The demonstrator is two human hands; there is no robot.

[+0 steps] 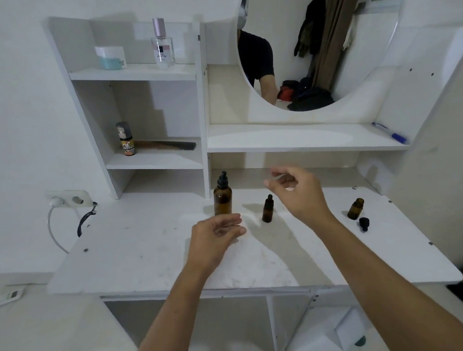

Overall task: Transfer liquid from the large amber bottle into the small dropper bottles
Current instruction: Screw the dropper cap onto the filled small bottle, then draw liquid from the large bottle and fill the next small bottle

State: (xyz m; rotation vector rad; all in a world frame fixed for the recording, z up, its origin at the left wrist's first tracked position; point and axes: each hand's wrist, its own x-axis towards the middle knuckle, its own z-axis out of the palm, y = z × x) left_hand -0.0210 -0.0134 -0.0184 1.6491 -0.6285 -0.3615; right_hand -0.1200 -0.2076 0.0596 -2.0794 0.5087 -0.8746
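Note:
The large amber bottle [222, 197] stands upright on the white vanity top [153, 250] with its black dropper cap on. A small capped amber dropper bottle [267, 209] stands to its right. Another small amber bottle [355, 208] stands uncapped at the far right, its black dropper cap [364, 223] lying beside it. My left hand [215, 237] hovers just in front of the large bottle, fingers loosely curled, holding nothing. My right hand [297, 191] is raised above and right of the capped small bottle, fingers apart; something small and pale seems to show at its fingertips, too blurred to tell.
A shelf unit at the back left holds a perfume bottle [162, 42], a jar [110, 57], a pump bottle [126, 139] and a comb [166, 146]. A round mirror [352, 45] hangs above a ledge with a blue pen [390, 133]. A wall socket [70, 199] sits left.

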